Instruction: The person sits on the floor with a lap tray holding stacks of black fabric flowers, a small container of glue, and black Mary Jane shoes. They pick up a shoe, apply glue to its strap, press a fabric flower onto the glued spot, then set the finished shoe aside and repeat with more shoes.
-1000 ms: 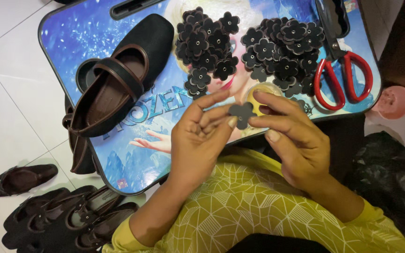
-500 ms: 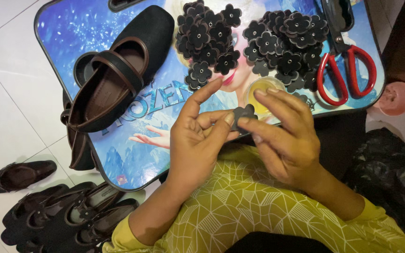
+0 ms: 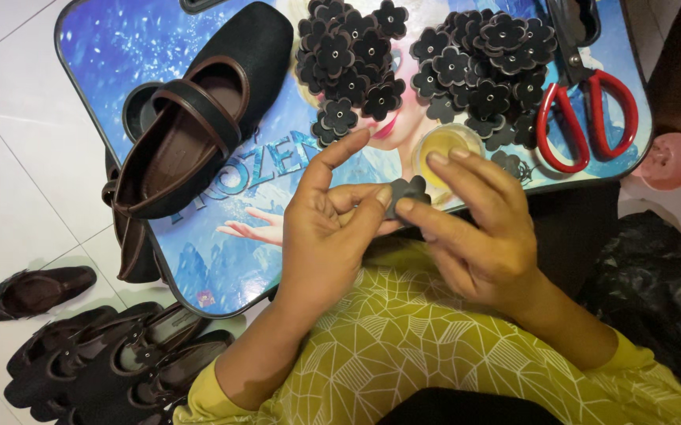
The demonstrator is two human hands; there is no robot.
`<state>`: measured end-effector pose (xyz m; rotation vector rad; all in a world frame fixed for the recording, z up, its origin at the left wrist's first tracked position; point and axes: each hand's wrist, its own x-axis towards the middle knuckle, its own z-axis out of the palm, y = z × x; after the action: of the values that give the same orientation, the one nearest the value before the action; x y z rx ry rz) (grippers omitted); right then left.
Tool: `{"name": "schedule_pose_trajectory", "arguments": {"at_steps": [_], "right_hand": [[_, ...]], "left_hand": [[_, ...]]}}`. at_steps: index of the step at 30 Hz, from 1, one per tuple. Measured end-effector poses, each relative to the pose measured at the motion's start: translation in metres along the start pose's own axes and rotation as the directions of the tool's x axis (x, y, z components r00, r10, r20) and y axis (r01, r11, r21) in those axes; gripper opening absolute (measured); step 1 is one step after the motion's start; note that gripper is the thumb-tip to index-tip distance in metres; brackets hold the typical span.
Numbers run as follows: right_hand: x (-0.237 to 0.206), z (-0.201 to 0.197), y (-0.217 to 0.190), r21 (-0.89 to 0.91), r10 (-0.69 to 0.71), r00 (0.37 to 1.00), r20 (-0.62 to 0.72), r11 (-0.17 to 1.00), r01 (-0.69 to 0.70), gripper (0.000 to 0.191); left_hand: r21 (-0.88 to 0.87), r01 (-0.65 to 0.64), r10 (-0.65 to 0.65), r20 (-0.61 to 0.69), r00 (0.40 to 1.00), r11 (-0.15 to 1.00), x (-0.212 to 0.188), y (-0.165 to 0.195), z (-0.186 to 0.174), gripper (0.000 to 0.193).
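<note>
Counts first. One small dark grey flower-shaped cutout (image 3: 406, 194) in hand. Two heaps of black flower-shaped pieces with metal centres on the blue printed lap tray (image 3: 120, 71): the left heap (image 3: 346, 59) and the right heap (image 3: 482, 67), too overlapped to count singly. One pair of red-handled scissors (image 3: 584, 110), just right of the right heap. One small round clear cup of yellowish glue (image 3: 443, 145), just below the right heap. One black flat shoe with a brown strap (image 3: 199, 118) lies on the tray left of the left heap, toe toward the tray's far edge; a second brown shoe (image 3: 128, 236) hangs partly under it at the tray's near left edge. On the white floor tiles left of the tray, one single dark shoe (image 3: 33, 291) and a cluster of dark shoes (image 3: 112, 362), at least three.

Left hand (image 3: 329, 236): palm turned up, index finger raised and pointing toward the left heap, thumb pressed onto the cutout's left edge. Right hand (image 3: 474, 228): back up, fingers curled, thumb and forefinger nipping the cutout's right edge. Both grips narrow, closed on the cutout.

The cutout sits between the two hands, just below the glue cup, over the tray's near edge. It is roughly round, so no clear long axis; its flat face tilts up toward the camera.
</note>
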<state>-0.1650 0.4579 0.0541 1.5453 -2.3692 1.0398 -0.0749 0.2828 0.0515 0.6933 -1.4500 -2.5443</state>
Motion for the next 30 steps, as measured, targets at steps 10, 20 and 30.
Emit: {"name": "schedule_pose_trajectory", "arguments": {"at_steps": [10,20,30], "right_hand": [[-0.0083,0.0049,0.0014,-0.031,0.034,0.999,-0.04,0.999,-0.035,0.04],[-0.0068,0.0039,0.0012,-0.09,-0.008,0.999,-0.051,0.996,0.003,0.042],[-0.0052,0.0067,-0.0014,-0.023,-0.072,0.997,0.008,0.997,0.072,0.042]], "left_hand": [[0.009,-0.046,0.046,-0.029,0.998,0.999,0.0022,-0.0042,-0.0016,0.057],[0.006,-0.02,0.02,-0.01,1.0,1.0,-0.0006,-0.003,-0.0063,0.056],[-0.011,0.015,-0.015,-0.018,1.0,1.0,0.0012,-0.0086,-0.0104,0.058]]}}
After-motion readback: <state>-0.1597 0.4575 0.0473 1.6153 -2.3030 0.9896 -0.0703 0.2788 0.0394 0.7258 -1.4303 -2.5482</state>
